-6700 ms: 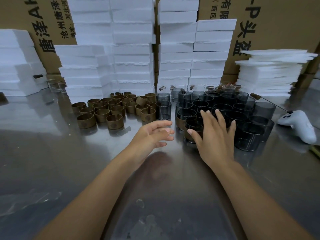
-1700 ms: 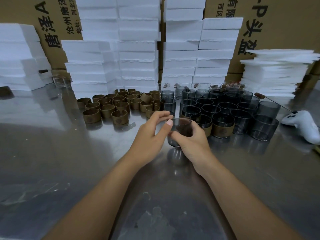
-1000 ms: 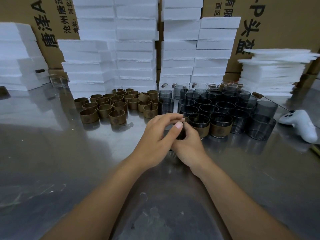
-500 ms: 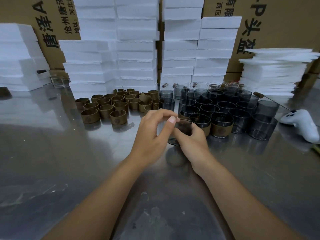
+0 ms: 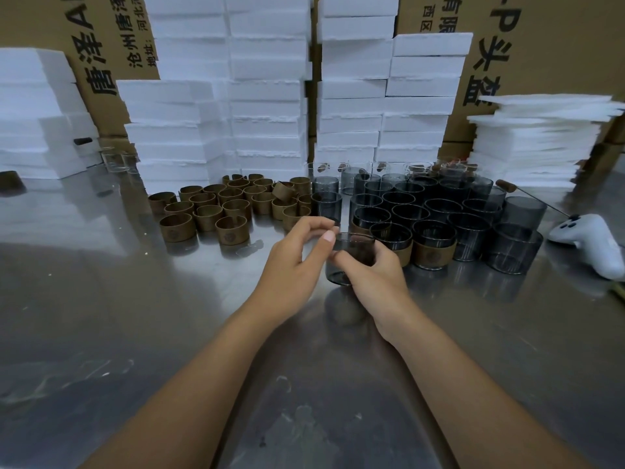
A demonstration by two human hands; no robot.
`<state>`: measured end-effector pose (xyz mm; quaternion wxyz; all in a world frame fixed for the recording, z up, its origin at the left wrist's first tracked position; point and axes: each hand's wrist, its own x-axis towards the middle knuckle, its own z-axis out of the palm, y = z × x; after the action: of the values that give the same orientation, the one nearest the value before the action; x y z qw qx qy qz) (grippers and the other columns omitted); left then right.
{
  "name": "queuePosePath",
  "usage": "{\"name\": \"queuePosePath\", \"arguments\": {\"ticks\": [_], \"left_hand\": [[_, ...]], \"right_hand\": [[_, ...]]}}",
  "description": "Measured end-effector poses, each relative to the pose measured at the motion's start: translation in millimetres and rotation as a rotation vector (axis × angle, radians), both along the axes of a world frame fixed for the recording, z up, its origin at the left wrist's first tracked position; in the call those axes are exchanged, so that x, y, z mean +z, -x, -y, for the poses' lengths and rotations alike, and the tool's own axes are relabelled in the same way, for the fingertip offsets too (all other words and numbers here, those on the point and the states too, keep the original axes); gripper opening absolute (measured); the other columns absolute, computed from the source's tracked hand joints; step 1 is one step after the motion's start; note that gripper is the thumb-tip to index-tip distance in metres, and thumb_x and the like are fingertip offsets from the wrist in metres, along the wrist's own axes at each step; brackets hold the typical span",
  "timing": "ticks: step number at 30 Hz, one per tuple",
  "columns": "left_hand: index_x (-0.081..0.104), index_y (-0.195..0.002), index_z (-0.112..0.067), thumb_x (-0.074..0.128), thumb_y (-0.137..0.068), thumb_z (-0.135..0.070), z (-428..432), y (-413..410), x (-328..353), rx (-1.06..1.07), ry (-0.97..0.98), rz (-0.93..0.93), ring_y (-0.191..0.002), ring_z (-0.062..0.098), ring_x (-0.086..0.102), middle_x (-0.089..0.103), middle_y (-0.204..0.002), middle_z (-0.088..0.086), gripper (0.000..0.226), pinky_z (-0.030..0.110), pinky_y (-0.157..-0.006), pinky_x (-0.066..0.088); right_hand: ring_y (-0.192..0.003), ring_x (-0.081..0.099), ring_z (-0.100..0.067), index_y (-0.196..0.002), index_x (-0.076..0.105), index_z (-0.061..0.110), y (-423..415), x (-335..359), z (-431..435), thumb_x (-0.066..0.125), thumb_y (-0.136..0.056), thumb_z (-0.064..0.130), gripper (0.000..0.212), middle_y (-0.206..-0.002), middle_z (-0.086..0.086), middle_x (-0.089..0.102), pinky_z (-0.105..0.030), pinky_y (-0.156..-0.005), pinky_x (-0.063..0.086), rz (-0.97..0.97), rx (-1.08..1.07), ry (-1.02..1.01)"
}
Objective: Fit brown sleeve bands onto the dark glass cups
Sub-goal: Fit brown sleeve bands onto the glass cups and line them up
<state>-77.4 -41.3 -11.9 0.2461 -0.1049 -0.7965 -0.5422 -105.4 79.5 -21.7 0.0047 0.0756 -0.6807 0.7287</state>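
Note:
My right hand grips a bare dark glass cup just above the metal table, in front of the cup cluster. My left hand is at the cup's left side, its thumb and curled fingertips pinching the rim. No band is visible in either hand. Several loose brown sleeve bands stand to the left. Several dark glass cups stand to the right. Two sleeved cups sit in that cluster's front row.
Stacks of white foam blocks and cardboard boxes wall off the back. A white controller lies at the right. A thin rod with a brown handle rests behind the cups. Clear glasses stand back left.
My right hand took a dark cup from the cluster and brought it forward. My left hand closed onto its rim; over the last second both hands shifted only slightly.

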Motion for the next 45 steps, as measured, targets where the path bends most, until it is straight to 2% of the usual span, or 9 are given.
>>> {"name": "queuePosePath", "arguments": {"ticks": [7, 10, 13, 16, 21, 27, 33, 39, 45], "left_hand": [[0.058, -0.107, -0.026, 0.055, -0.095, -0.014, 2, 2, 4, -0.074, -0.197, 0.009, -0.098, -0.005, 0.061, 0.066, -0.113, -0.006, 0.018, 0.010, -0.079, 0.046], [0.055, -0.117, -0.022, 0.062, -0.089, -0.025, 2, 3, 4, -0.085, -0.219, 0.076, -0.106, -0.007, 0.057, 0.063, -0.119, -0.007, 0.029, 0.011, -0.083, 0.045], [0.049, -0.122, -0.029, 0.065, -0.071, -0.046, 1, 4, 2, -0.105, -0.180, 0.180, -0.107, -0.009, 0.055, 0.059, -0.122, -0.009, 0.056, 0.009, -0.084, 0.044], [0.049, -0.121, -0.031, 0.072, -0.075, -0.038, 1, 6, 0, -0.103, -0.145, 0.225, -0.097, -0.009, 0.059, 0.061, -0.114, -0.009, 0.052, 0.004, -0.074, 0.045], [0.056, -0.118, -0.026, 0.078, -0.074, -0.028, 3, 9, -1, -0.077, -0.157, 0.203, -0.102, 0.005, 0.062, 0.065, -0.109, -0.006, 0.049, 0.010, -0.077, 0.049], [0.058, -0.117, -0.026, 0.081, -0.070, -0.025, 4, 8, 3, 0.025, -0.253, 0.151, -0.094, -0.001, 0.063, 0.067, -0.105, -0.011, 0.052, 0.007, -0.065, 0.048], [0.058, -0.116, -0.027, 0.081, -0.072, -0.019, 9, 5, 7, 0.091, -0.406, 0.086, -0.099, 0.000, 0.063, 0.067, -0.109, -0.006, 0.051, 0.009, -0.074, 0.048], [0.059, -0.120, -0.023, 0.081, -0.071, -0.015, 4, 0, 9, 0.032, -0.368, 0.093, -0.093, -0.006, 0.063, 0.068, -0.109, -0.005, 0.054, 0.008, -0.072, 0.048], [0.060, -0.121, -0.024, 0.081, -0.071, -0.017, -3, -3, 8, -0.004, -0.284, 0.114, -0.090, -0.010, 0.062, 0.068, -0.107, -0.008, 0.054, 0.006, -0.059, 0.046]], "right_hand": [[-0.069, 0.065, 0.005, -0.107, 0.064, 0.019, -4, 3, 1, 0.076, -0.079, 0.018, 0.031, -0.087, 0.007, 0.072, -0.008, -0.055, 0.046, -0.029, 0.034, 0.053], [-0.077, 0.065, 0.004, -0.111, 0.061, 0.017, -6, 4, 1, 0.075, -0.079, 0.013, 0.036, -0.096, 0.004, 0.070, -0.008, -0.059, 0.047, -0.080, 0.053, 0.059], [-0.088, 0.066, -0.008, -0.106, 0.060, 0.021, -8, 3, 3, 0.073, -0.076, 0.001, 0.038, -0.098, -0.001, 0.070, -0.021, -0.073, 0.056, -0.155, 0.060, 0.002], [-0.096, 0.067, -0.015, -0.113, 0.059, 0.017, -10, 3, 6, 0.078, -0.073, 0.002, 0.047, -0.102, -0.002, 0.069, -0.039, -0.087, 0.056, -0.204, 0.051, -0.073], [-0.097, 0.067, -0.012, -0.115, 0.061, 0.018, -8, 0, 7, 0.079, -0.071, 0.004, 0.050, -0.104, 0.001, 0.069, -0.040, -0.089, 0.055, -0.218, 0.035, -0.096], [-0.119, 0.049, -0.001, -0.151, 0.021, 0.027, -6, -2, 5, 0.082, -0.069, 0.010, 0.103, -0.129, 0.011, 0.049, -0.020, -0.099, 0.042, -0.154, 0.110, -0.082], [-0.092, 0.058, -0.003, -0.131, 0.049, 0.019, -4, 4, 3, 0.057, -0.088, -0.002, 0.048, -0.118, 0.000, 0.058, -0.010, -0.063, 0.048, -0.056, 0.051, -0.083], [-0.069, 0.069, -0.009, -0.103, 0.063, 0.016, 3, 9, -5, 0.052, -0.097, 0.013, 0.013, -0.086, -0.002, 0.068, -0.024, -0.068, 0.052, 0.240, 0.064, 0.331], [-0.072, 0.070, -0.013, -0.094, 0.065, 0.013, 4, 10, -5, 0.053, -0.097, 0.020, 0.015, -0.075, -0.002, 0.074, -0.030, -0.075, 0.054, 0.328, 0.203, 0.460]]}}
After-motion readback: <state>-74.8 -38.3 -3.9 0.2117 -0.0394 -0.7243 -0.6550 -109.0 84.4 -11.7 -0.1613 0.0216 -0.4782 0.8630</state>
